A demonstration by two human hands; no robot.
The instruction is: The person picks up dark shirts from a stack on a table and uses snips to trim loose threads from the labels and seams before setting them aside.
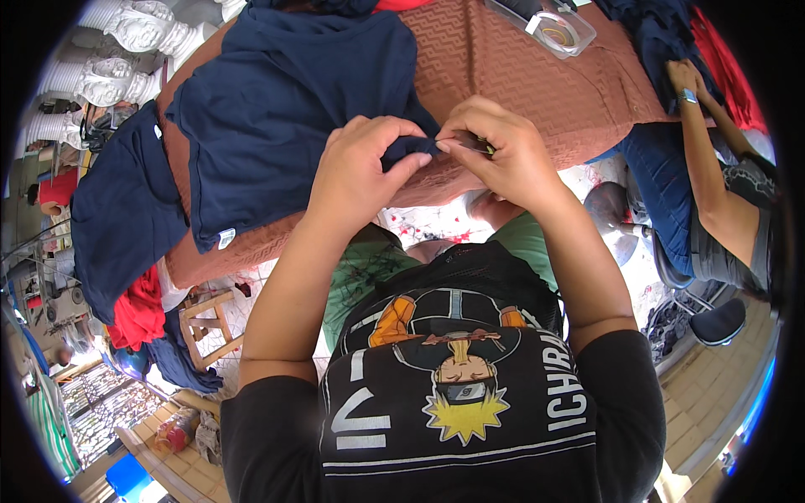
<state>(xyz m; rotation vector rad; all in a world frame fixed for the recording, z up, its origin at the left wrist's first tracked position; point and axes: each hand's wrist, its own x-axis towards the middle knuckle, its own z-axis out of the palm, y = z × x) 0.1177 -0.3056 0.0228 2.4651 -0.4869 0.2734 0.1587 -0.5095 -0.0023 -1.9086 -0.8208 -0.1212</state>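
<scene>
Head view: the left hand (356, 168) has thumb and forefinger clamped on the edge of a navy garment (293, 92), which spreads away from the grip, forward and to its left. The right hand (507, 155) meets it there, thumb and forefinger pinched together on the same edge; a small dark tool (478, 145) with a yellow-green bit lies within its curled fingers. Under and beyond the grip runs a brown patterned cover (495, 84). Ahead and to the right sits a clear plastic container (560, 32). Farther right, a co-worker's hand (682, 77) rests on dark cloth (658, 29). Well left of the grip, another navy garment hangs over the edge (126, 214).
</scene>
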